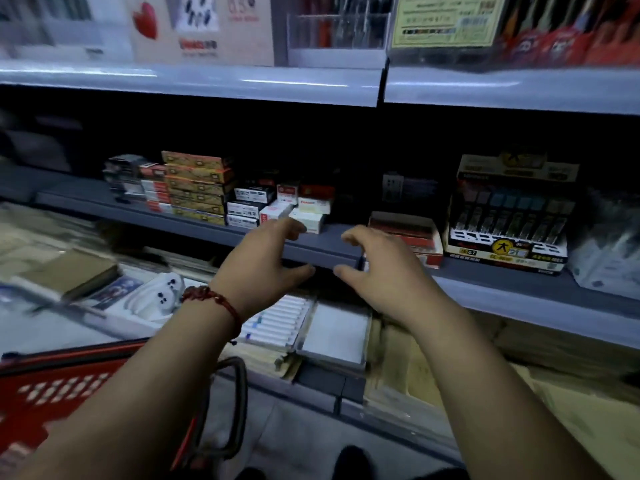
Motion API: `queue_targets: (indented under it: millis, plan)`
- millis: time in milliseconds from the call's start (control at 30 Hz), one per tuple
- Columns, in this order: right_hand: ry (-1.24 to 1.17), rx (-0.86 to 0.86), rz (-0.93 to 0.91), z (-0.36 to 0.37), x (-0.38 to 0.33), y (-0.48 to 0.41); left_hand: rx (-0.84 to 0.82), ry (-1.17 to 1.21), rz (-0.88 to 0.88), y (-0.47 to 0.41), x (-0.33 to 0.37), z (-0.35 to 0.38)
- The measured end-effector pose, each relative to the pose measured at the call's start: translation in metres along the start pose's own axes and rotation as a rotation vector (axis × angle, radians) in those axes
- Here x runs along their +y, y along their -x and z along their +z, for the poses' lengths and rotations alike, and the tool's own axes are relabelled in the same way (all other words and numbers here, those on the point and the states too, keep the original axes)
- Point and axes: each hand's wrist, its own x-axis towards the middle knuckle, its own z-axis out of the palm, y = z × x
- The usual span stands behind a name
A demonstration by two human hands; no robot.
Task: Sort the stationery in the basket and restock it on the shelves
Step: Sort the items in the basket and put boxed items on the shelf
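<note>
The red basket (52, 386) sits at my lower left, its dark handle (235, 410) hanging down by my left forearm, which hides most of its inside. Beyond it, on the bottom shelf, lie a brown notebook (69, 275) and a white packet of earphones (156, 296). On the middle shelf (332, 249) stands a stack of yellow boxes (197, 185), then a pile of small white and red boxes (280, 206). My left hand (263, 265), a red bracelet (214, 301) on its wrist, hovers before that shelf's front edge, fingers loosely curled and empty, fingertips just beside the nearest white box. Below my hands lies a tray of white pens (277, 320). My right hand (384, 268) is near the left, curled the same loose way, gripping nothing. Just behind it sits an open red box (405, 233), and further right a tall display box of refills (509, 216).
</note>
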Motion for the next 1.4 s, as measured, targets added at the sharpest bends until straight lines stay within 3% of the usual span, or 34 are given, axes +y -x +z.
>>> queue_targets:
  millis: [433,700,967,1167,1400]
  plan:
    - [-0.14,-0.295,-0.259,0.099,-0.122,0.0,0.098,-0.2,-0.355,0.132,-0.095,-0.095]
    - [-0.139,-0.509,-0.289,0.22,-0.173,0.0,0.002,-0.234,-0.524,0.187,-0.197,-0.103]
    - [-0.035,-0.753,-0.322,0.374,-0.205,-0.009,-0.194,-0.231,-0.606,0.246,-0.336,-0.065]
    - [0.047,-0.958,-0.306,0.482,-0.215,-0.02,-0.441,-0.199,-0.694,0.283,-0.436,-0.023]
    - [0.005,-1.131,-0.231,0.571,-0.211,0.0,-0.712,-0.121,-0.862,0.304,-0.491,0.022]
